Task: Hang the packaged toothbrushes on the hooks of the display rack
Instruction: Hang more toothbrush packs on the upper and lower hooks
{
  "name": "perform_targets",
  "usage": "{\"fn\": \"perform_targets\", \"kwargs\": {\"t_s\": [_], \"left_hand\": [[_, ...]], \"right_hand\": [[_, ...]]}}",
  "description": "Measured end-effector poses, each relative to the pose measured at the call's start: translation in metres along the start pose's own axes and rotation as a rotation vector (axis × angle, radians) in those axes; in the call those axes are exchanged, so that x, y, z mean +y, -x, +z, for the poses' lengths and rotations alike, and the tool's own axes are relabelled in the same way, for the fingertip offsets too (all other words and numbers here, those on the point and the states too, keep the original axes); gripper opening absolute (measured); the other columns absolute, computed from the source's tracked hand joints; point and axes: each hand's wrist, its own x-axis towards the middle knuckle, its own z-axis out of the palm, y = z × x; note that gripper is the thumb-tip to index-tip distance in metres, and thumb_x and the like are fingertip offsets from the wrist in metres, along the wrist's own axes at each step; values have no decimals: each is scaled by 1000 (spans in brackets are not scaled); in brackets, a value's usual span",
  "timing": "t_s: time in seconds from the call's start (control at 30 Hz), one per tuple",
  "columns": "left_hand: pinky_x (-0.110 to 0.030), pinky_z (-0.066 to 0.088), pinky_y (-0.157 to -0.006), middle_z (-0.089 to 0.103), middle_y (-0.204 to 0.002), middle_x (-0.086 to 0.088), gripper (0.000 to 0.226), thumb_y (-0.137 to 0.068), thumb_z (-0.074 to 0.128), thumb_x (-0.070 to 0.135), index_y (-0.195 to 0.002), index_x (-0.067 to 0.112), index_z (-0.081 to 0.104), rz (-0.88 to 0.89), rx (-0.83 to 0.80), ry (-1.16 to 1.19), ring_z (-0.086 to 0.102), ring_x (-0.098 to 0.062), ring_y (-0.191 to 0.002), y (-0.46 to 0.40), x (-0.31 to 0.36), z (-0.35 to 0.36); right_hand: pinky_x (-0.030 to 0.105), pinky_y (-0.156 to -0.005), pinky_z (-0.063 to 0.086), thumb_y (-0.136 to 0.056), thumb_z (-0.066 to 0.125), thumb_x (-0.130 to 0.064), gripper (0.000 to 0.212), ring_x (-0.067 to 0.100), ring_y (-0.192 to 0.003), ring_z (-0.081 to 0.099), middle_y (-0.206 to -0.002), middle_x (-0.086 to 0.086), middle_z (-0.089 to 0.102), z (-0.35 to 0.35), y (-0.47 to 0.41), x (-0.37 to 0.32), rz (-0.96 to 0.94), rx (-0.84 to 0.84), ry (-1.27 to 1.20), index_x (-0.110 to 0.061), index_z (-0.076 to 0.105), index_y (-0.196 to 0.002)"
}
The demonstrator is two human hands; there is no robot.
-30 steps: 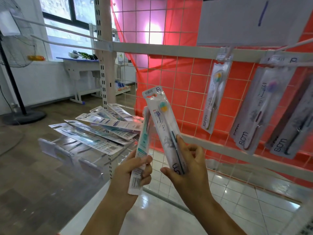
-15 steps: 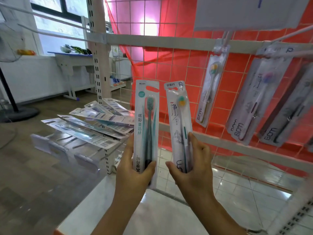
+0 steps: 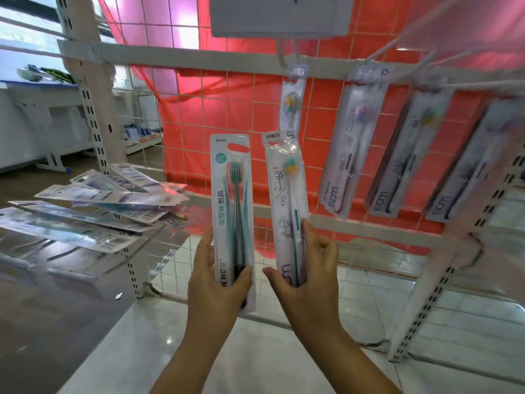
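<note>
Toothbrush packs, teal-brush pack (image 3: 231, 211) in our left hand (image 3: 217, 282) and white pack (image 3: 287, 206) in our right hand (image 3: 308, 275), fingers gripping each, are being presented upright below the hooks (image 3: 377, 54); next we judge lifting a hang-hole onto a prong.

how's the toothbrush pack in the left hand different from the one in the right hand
The left hand's pack has teal print, green bristles and a wide cut-out hang slot; the right hand's pack is paler, with grey print and a yellow-and-teal brush head. The left pack stands nearly upright, the right one tilts slightly left at the top. Shared: both are long carded blister packs, each gripped near its bottom by the left hand or right hand.
</note>
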Motion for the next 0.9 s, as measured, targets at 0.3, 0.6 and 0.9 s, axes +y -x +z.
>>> {"fn": "perform_targets", "kwargs": {"t_s": [0.3,0.6,0.9], "left_hand": [[-2,48,-66,56,-101,17,72,-73,73,0,-128,33,39,11,-49,28,61,-3,-88,9,14,36],[-8,50,-69,58,-110,12,74,-74,73,2,-115,51,35,41,-132,90,62,-4,-96,21,26,74],[-5,48,-63,53,-104,22,70,-74,71,-3,-111,46,38,26,-170,210,62,7,-88,28,39,108]], "right_hand": [[-12,-69,29,-67,83,-15,94,-30,-100,27,-111,0,30,-38,1,17,-37,154,111,-30,21,-137],[-11,-70,29,-70,81,-16,94,-30,-104,28,-114,-2,29,-78,7,28,7,206,125,-36,17,-135],[-9,-63,35,-68,83,-15,93,-28,-104,30,-111,0,29,-121,6,45,13,330,232,-29,21,-136]]}}
